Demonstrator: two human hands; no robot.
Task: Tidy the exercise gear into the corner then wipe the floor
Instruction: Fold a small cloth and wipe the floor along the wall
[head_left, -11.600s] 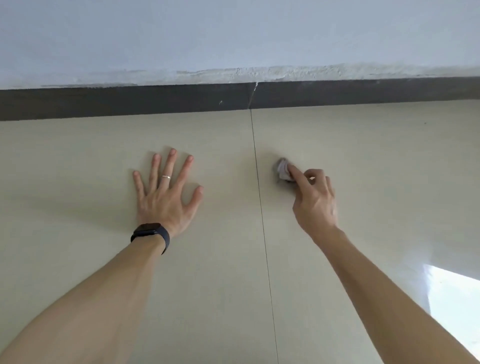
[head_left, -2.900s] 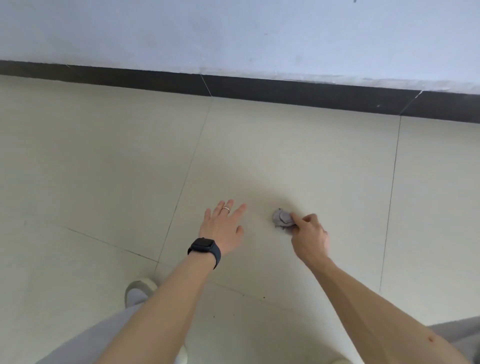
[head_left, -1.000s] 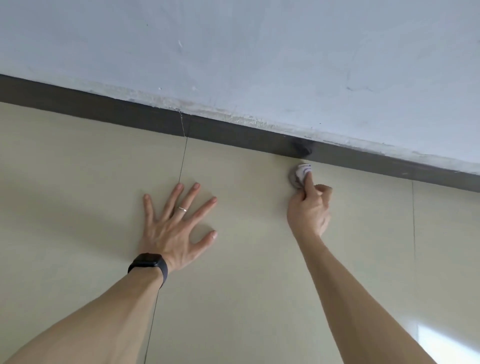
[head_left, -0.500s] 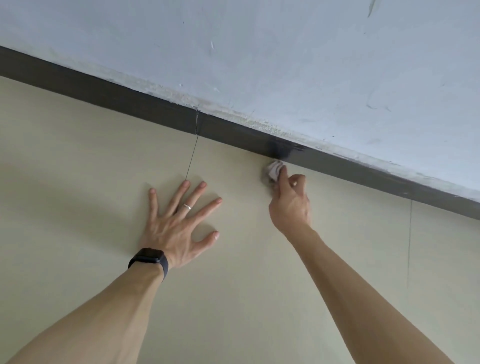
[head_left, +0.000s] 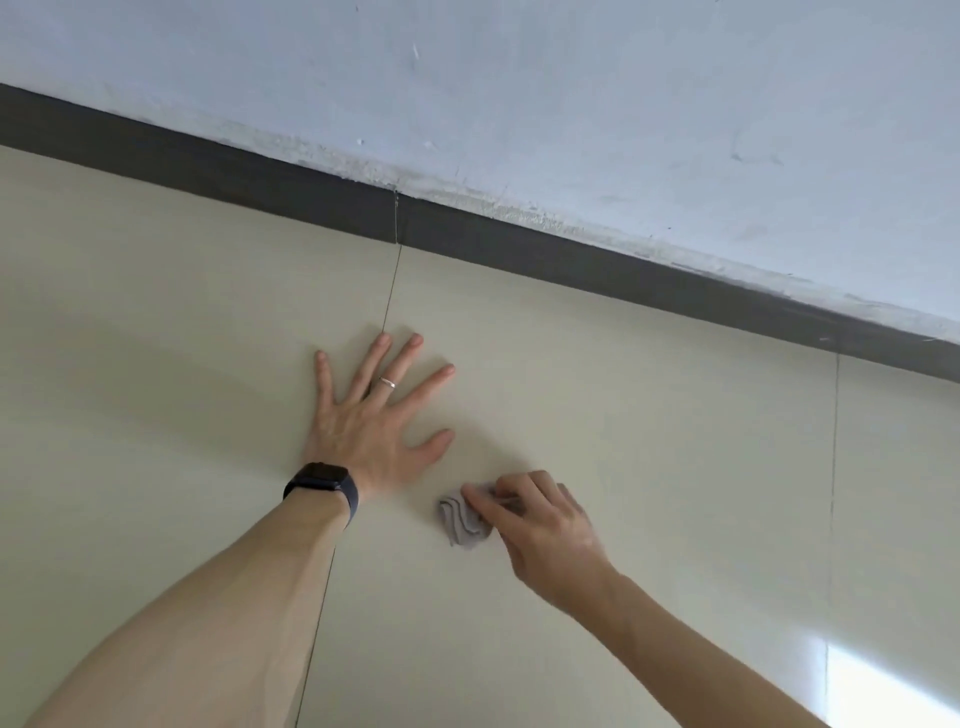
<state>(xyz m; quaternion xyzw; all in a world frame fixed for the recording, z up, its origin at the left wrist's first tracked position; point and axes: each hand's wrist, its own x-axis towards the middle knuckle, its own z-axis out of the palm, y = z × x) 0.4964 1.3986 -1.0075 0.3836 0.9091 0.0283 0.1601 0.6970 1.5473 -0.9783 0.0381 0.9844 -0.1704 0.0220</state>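
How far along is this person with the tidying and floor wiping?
No exercise gear shows here, so that step cannot be judged. Wiping is in hand: the right hand presses a small grey cloth on the floor tile while the left hand lies flat. How much floor remains cannot be told.

floor (head_left: 675, 467): open tile on all sides of both hands. left hand (head_left: 371, 421): flat, fingers spread, just beside the cloth (head_left: 464, 522) under the right hand (head_left: 540, 525); narrow gap between. dark skirting (head_left: 571, 260) and wall (head_left: 571, 104): bound the far edge.
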